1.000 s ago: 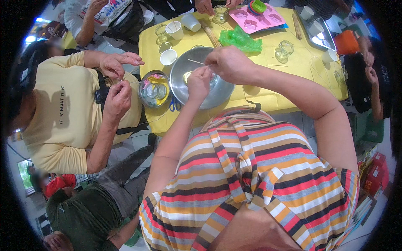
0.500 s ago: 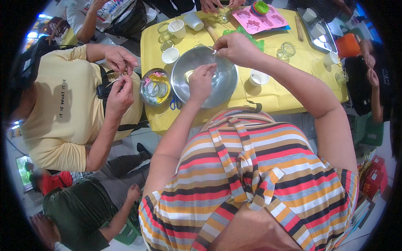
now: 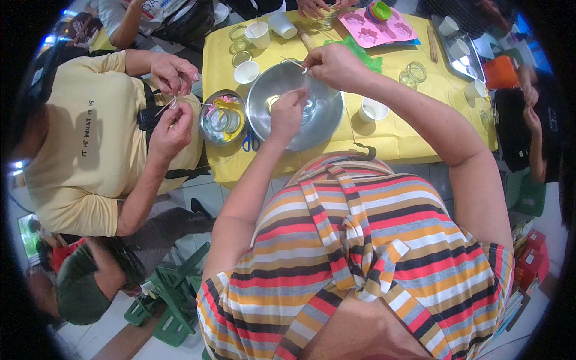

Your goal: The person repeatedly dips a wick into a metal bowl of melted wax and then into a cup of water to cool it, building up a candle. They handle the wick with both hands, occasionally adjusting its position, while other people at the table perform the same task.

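My right hand [image 3: 333, 66] is closed in a pinch on a thin stick [image 3: 291, 61] above the far rim of a large metal bowl [image 3: 261, 129]. A small white bit, perhaps string, shows at its fingertips. Lower, over the bowl's middle, my left hand [image 3: 288, 112] is closed, fingertips together; what they pinch is too fine to make out. Inside the bowl stands a clear glass jar [image 3: 309, 110], partly behind my left fingers. A round gold-coloured piece [image 3: 273, 101] shows beside that hand.
Left of the bowl are a smaller metal bowl [image 3: 207, 129] with a jar inside and blue scissors [image 3: 251, 142]. Paper cups [image 3: 373, 110], a glass jar [image 3: 413, 74] and a pink mould [image 3: 366, 33] stand around. A co-worker's hands [image 3: 174, 96] work at left.
The stick at my right fingertips now shows more clearly; my hands have barely moved. At lower left, the person in dark green has shifted away, uncovering a green stool.
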Motion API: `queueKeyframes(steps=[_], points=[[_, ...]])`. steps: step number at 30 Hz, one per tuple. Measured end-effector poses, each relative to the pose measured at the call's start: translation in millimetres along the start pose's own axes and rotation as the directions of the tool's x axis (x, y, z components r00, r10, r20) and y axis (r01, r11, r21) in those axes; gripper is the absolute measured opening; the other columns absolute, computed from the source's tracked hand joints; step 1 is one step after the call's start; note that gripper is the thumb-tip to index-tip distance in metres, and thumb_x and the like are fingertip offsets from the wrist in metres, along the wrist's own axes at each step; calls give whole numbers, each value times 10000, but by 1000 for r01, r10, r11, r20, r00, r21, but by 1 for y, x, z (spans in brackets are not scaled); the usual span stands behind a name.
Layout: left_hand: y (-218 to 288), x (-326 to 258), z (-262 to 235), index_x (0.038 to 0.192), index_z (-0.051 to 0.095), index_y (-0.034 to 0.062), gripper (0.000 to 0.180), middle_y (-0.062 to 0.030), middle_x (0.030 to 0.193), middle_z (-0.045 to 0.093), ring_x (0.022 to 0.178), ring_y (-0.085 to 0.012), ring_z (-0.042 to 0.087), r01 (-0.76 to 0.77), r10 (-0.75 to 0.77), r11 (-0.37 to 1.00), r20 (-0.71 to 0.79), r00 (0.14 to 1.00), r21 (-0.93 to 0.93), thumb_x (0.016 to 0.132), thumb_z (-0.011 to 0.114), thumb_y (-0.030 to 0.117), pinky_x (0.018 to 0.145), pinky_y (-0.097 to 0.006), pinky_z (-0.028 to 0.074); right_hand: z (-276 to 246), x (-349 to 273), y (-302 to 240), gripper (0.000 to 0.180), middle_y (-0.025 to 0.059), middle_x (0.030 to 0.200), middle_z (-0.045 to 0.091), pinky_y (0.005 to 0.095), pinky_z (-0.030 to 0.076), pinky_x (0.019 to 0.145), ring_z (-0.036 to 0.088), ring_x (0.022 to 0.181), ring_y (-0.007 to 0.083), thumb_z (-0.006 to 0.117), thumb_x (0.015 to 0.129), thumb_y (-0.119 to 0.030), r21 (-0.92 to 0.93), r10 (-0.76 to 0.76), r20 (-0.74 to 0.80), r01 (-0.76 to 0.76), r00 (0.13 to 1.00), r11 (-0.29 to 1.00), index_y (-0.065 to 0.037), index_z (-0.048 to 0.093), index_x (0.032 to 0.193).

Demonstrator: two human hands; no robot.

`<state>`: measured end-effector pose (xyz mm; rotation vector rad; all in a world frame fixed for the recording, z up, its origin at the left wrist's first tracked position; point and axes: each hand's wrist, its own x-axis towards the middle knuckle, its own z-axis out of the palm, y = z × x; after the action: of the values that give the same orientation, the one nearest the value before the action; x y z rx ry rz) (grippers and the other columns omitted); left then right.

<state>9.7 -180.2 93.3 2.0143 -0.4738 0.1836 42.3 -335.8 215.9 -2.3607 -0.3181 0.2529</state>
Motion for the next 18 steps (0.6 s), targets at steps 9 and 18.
queueKeyframes(steps=[9,18], points=[[5,2,-2,1058,564,0,257,-83,870,629,713,-107,589,378,-344,873,162,925,-307,808,545,55,636,-225,465,9,3,11,236,180,758,620,353,470,683,606,713,280,565,648,-117,32,-22,-67,24,997,999,-21,648,847],[-24,-2,-14,1216,439,47,487,-98,1035,583,820,-126,574,338,-311,939,256,915,-65,757,597,86,731,-250,459,24,12,22,223,165,775,624,363,466,694,601,726,294,570,655,-133,-20,-36,-23,36,999,999,-44,653,842]])
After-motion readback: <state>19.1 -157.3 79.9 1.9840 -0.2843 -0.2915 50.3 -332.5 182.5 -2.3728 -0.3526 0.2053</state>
